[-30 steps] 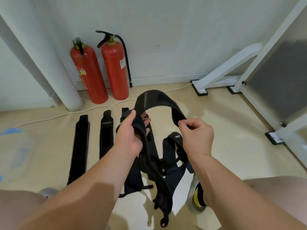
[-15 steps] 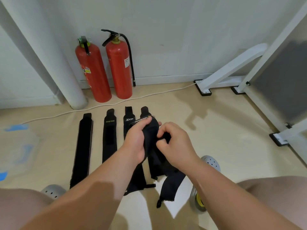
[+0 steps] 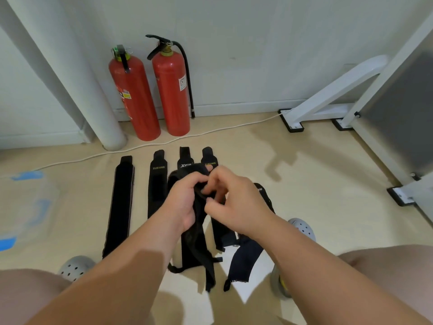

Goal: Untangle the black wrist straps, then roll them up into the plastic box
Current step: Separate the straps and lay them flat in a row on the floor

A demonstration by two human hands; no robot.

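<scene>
Both L hand [image 3: 184, 202] & R hand [image 3: 236, 207] grip tangled straps [image 3: 198, 245].

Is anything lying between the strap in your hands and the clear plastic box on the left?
A long plain black strap and a black XUEYING strap lie flat on the floor between the held black strap and the clear blue-clipped plastic box; carried above them, it likely passes.

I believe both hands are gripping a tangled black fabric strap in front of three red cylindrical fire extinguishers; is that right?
Not quite: the head view shows two red cylindrical fire extinguishers, not three. The left hand and right hand do grip the tangled black fabric strap.
</scene>
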